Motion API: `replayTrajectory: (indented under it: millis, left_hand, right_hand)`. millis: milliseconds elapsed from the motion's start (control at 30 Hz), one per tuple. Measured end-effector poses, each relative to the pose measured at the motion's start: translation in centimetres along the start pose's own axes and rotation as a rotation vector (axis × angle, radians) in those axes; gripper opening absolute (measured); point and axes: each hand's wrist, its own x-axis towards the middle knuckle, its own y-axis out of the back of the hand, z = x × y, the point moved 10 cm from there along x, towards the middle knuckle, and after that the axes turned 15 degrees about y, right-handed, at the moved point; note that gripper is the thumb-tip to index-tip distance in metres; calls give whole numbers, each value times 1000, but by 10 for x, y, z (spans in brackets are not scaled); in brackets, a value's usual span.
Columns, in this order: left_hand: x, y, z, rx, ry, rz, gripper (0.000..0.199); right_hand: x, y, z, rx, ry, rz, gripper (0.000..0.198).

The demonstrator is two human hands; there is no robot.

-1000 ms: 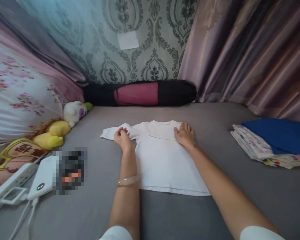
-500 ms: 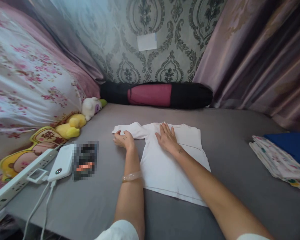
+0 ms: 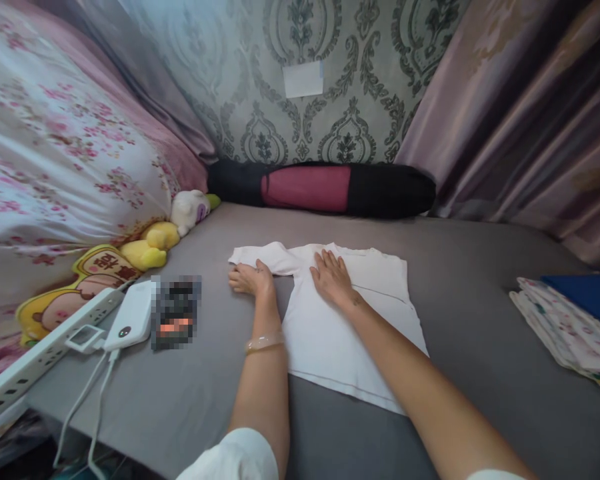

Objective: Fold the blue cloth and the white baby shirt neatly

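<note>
A white long-sleeved shirt [image 3: 325, 347] lies on the grey bed sheet, its right side folded inward and its left sleeve [image 3: 260, 255] stretched out to the side. At the lower edge of that sleeve, near the cuff, my left hand [image 3: 253, 279] is closed with curled fingers, seemingly gripping the fabric; the fingertips are partly hidden. My right hand [image 3: 331, 277] rests flat on the upper part of the shirt, fingers spread and pressing on the cloth. A bracelet circles my left forearm.
Folded clothes [image 3: 570, 327] are stacked at the right. On the left are a power strip [image 3: 55, 347], a white power bank [image 3: 130, 317] with cables, a blurred-out item [image 3: 176, 313] and plush toys [image 3: 145, 253]. A long black and red bag [image 3: 305, 187] lies against the wall.
My left hand has turned so its back faces up more and its fingers are more curled by the cuff. My right hand stays on the shirt. The view has shifted slightly.
</note>
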Motion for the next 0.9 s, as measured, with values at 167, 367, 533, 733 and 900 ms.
replayTrajectory:
  millis: [167, 367, 533, 733, 900]
  left_hand:
    - [2, 0, -1, -59, -12, -6, 23]
    - [5, -4, 1, -174, -31, -30, 8]
    - [4, 3, -2, -87, 39, 26, 39]
    - [4, 0, -1, -38, 33, -10, 37]
    - [3, 0, 0, -61, 7, -32, 14]
  right_hand:
    - [-1, 2, -2, -3, 17, 5, 53]
    - [-1, 2, -2, -16, 16, 8, 52]
    - [-1, 1, -2, -26, 14, 9, 53]
    - [0, -1, -1, -22, 20, 6, 53]
    - [1, 4, -3, -11, 30, 7, 52]
